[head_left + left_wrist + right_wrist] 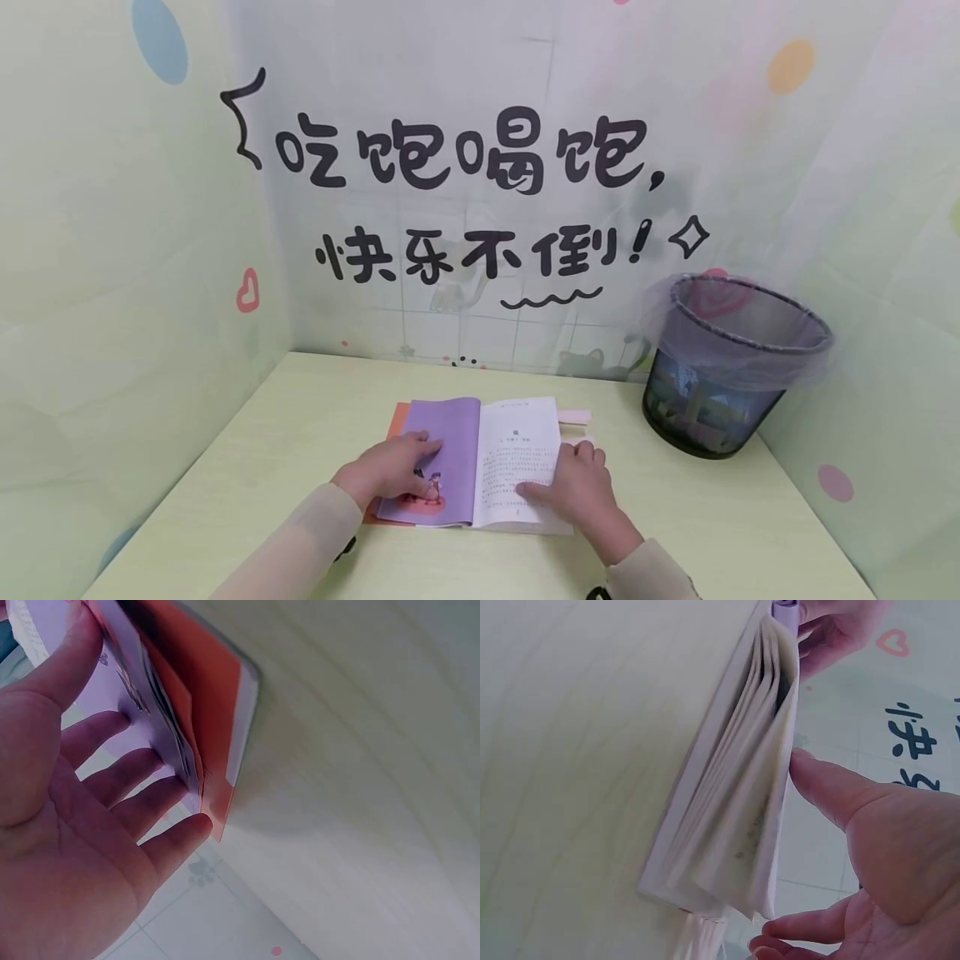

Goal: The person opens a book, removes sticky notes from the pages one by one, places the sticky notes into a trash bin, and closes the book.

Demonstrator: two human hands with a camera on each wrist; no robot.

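We find the open book point(477, 467) midway between the left and right edges of the tabletop point(300, 417). The left hand point(390, 469) grips nothing: its extended fingers rest over the purple page point(450, 433) — probably weighting it, since leaves gape beneath. The right hand point(577, 487) sets its thumb on the printed page point(517, 425); we cannot tell whether it pinches a leaf. The bin point(705, 412) stands at the back right corner — likely leaving elbow room.
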